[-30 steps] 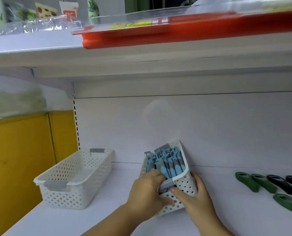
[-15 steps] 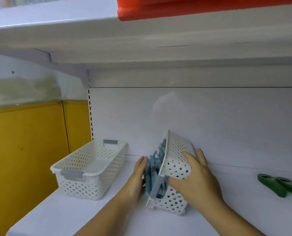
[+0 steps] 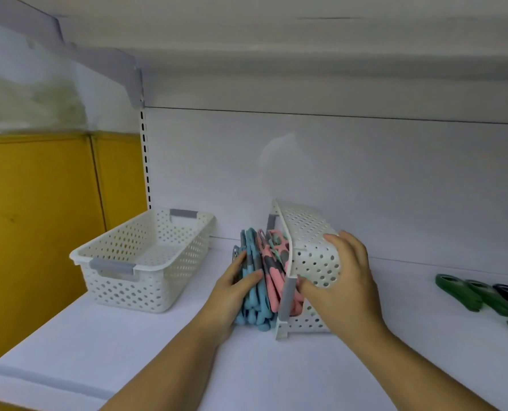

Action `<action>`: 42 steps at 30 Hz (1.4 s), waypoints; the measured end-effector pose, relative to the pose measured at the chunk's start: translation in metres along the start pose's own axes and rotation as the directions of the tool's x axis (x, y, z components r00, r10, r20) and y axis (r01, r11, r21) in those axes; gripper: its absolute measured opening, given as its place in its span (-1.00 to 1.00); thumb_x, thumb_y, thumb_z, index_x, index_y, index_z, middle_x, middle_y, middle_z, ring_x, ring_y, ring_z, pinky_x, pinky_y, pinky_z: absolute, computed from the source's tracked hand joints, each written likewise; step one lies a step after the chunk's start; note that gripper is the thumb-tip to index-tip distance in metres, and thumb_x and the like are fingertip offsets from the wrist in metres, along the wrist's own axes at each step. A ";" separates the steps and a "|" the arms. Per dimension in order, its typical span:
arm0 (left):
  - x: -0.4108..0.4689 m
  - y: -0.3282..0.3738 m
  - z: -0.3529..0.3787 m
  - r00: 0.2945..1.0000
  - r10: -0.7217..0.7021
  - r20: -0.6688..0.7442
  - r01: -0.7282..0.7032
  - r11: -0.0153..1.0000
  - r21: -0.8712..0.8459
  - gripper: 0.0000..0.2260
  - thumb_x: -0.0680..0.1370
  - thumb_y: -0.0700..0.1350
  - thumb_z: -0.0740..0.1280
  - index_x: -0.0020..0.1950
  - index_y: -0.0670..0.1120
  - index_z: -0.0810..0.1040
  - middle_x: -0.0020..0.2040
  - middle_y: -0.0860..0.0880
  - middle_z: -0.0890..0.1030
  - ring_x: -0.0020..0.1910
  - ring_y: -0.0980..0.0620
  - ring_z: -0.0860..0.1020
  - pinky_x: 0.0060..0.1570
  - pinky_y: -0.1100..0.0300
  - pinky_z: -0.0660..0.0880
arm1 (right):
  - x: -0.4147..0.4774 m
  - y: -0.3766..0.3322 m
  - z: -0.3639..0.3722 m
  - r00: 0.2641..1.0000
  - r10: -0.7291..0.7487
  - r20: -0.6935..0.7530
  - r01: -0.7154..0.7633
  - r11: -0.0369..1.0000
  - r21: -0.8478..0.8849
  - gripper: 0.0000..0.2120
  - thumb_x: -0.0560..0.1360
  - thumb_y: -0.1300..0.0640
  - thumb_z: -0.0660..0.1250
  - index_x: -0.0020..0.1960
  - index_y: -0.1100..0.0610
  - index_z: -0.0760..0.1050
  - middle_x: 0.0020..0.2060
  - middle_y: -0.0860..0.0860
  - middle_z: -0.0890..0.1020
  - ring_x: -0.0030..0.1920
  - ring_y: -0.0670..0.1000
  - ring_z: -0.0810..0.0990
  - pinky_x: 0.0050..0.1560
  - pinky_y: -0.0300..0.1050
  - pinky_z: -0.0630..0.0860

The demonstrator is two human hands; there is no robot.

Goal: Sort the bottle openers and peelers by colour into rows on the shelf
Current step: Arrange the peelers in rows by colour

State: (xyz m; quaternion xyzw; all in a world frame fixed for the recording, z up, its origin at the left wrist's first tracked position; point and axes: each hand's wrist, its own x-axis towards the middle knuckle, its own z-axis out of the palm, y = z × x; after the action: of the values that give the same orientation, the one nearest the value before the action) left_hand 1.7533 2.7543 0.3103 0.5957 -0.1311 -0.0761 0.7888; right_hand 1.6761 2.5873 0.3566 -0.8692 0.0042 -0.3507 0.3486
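My right hand (image 3: 344, 286) grips the tipped basket (image 3: 309, 232), lying on its side mid-shelf (image 3: 128, 351); my left hand (image 3: 232, 292) presses flat-fingered against the blue and pink tools (image 3: 264, 271) stacked at its mouth.

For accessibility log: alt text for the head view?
The right hand holds a white perforated plastic basket tipped on its side on the white shelf; the left hand presses blue and pink tools at its opening. Another basket stands left.
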 end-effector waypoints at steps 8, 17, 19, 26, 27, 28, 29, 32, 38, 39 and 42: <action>-0.007 -0.003 0.014 0.997 0.079 0.026 -0.083 0.898 0.433 -0.41 0.53 0.00 0.35 0.52 0.09 0.21 0.46 0.14 0.23 0.33 0.24 0.29 0.24 0.36 0.25 | 0.016 -0.003 -0.052 0.909 -0.259 0.325 0.382 0.831 -0.405 -0.31 0.36 0.00 0.47 0.43 -0.09 0.29 0.49 -0.18 0.10 0.09 0.02 0.53 -0.07 -0.17 0.42; 0.002 -0.003 0.024 0.999 0.021 0.039 -0.040 0.801 0.598 -0.37 0.50 0.13 0.32 0.52 0.15 0.16 0.53 0.01 0.11 0.49 0.03 0.17 0.44 0.15 0.07 | 0.008 0.060 -0.118 0.922 -0.278 0.269 0.375 0.814 -0.444 -0.34 0.25 0.13 0.52 0.31 -0.05 0.42 0.42 -0.16 0.23 -0.39 -0.19 0.36 -0.38 -0.37 0.24; 0.009 -0.002 0.027 0.999 -0.024 0.042 -0.007 0.801 0.599 -0.27 0.40 0.22 0.35 0.51 0.17 0.15 0.53 -0.02 0.14 0.47 0.01 0.20 0.46 0.09 0.12 | 0.007 0.073 -0.132 0.965 -0.186 0.184 0.249 0.869 -0.427 -0.36 0.30 0.12 0.51 0.33 -0.07 0.40 0.42 -0.22 0.20 -0.25 -0.09 0.52 -0.27 -0.24 0.42; 0.025 0.003 0.026 0.988 -0.152 0.042 0.051 0.563 0.825 -0.19 0.29 0.44 0.22 0.49 0.34 0.00 0.54 -0.08 0.14 0.49 -0.14 0.17 0.49 -0.03 0.09 | 0.007 0.090 -0.174 0.995 0.050 -0.090 -0.061 0.990 -0.124 -0.38 0.30 0.25 0.54 0.30 0.02 0.42 0.31 -0.12 0.38 0.24 -0.12 0.38 0.20 -0.18 0.33; 0.026 0.005 0.024 0.984 -0.174 0.032 0.055 0.473 0.879 -0.23 0.36 0.44 0.19 0.49 0.34 -0.03 0.54 -0.12 0.11 0.50 -0.18 0.14 0.49 -0.05 0.07 | 0.007 0.090 -0.180 0.988 0.081 -0.131 -0.091 0.993 -0.076 -0.39 0.31 0.26 0.54 0.29 0.01 0.42 0.28 -0.11 0.41 0.24 -0.07 0.42 0.21 -0.11 0.39; 0.026 0.008 0.024 0.979 -0.199 0.031 0.057 0.423 0.905 -0.26 0.42 0.41 0.18 0.51 0.31 -0.06 0.55 -0.15 0.06 0.52 -0.20 0.09 0.49 -0.07 0.04 | 0.008 0.089 -0.185 0.977 0.122 -0.176 -0.127 0.992 -0.019 -0.40 0.31 0.25 0.53 0.28 -0.01 0.42 0.25 -0.10 0.44 0.23 -0.02 0.45 0.20 -0.01 0.45; 0.025 0.010 0.023 0.975 -0.222 0.024 0.071 0.413 0.908 -0.27 0.44 0.38 0.18 0.52 0.26 -0.05 0.56 -0.15 0.02 0.53 -0.20 0.03 0.50 -0.09 0.00 | 0.009 0.087 -0.190 0.961 0.170 -0.219 -0.164 0.985 0.046 -0.41 0.32 0.23 0.53 0.27 -0.04 0.42 0.22 -0.07 0.47 0.19 0.00 0.48 0.17 0.06 0.50; 0.015 0.022 0.031 0.985 -0.170 0.011 0.047 0.335 0.941 -0.35 0.55 0.26 0.14 0.56 0.10 0.00 0.55 -0.16 0.06 0.52 -0.20 0.03 0.48 -0.08 0.02 | 0.012 0.077 -0.192 0.919 0.283 -0.275 -0.201 0.935 0.291 -0.46 0.34 0.19 0.52 0.24 -0.09 0.42 0.11 -0.08 0.56 0.08 -0.01 0.56 0.05 0.03 0.55; -0.039 0.112 0.104 0.948 0.151 0.280 -0.316 0.553 0.771 -0.52 0.51 0.14 0.32 0.40 0.10 0.35 0.33 0.17 0.42 0.10 0.27 0.49 0.07 0.33 0.35 | 0.022 0.048 -0.134 0.936 0.321 -0.149 -0.195 0.819 0.539 -0.60 0.33 0.16 0.52 0.06 -0.12 0.46 -0.02 -0.10 0.63 -0.02 -0.04 0.61 -0.06 -0.05 0.54; -0.047 0.125 0.115 0.931 0.095 0.353 -0.344 0.548 0.763 -0.45 0.48 0.16 0.37 0.43 0.11 0.32 0.33 0.16 0.43 0.16 0.22 0.48 0.10 0.33 0.33 | 0.025 0.038 -0.122 0.937 0.313 -0.155 -0.179 0.813 0.554 -0.60 0.32 0.15 0.53 0.05 -0.11 0.46 -0.04 -0.11 0.63 -0.03 -0.04 0.61 -0.07 -0.07 0.53; -0.063 0.151 0.125 0.918 0.029 0.395 -0.373 0.401 0.837 -0.35 0.43 0.07 0.47 0.45 0.05 0.28 0.23 0.05 0.53 0.16 0.09 0.51 0.11 0.24 0.43 | 0.027 -0.003 -0.083 0.932 0.297 -0.206 -0.114 0.784 0.610 -0.54 0.33 0.18 0.52 0.12 -0.02 0.39 -0.05 -0.15 0.56 -0.04 -0.09 0.57 -0.14 -0.17 0.46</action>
State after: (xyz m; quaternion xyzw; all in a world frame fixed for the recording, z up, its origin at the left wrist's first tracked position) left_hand 1.6502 2.6988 0.4799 0.8818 -0.3480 0.0082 0.3183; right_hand 1.6451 2.5324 0.4175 -0.6507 0.0422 -0.4180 0.6325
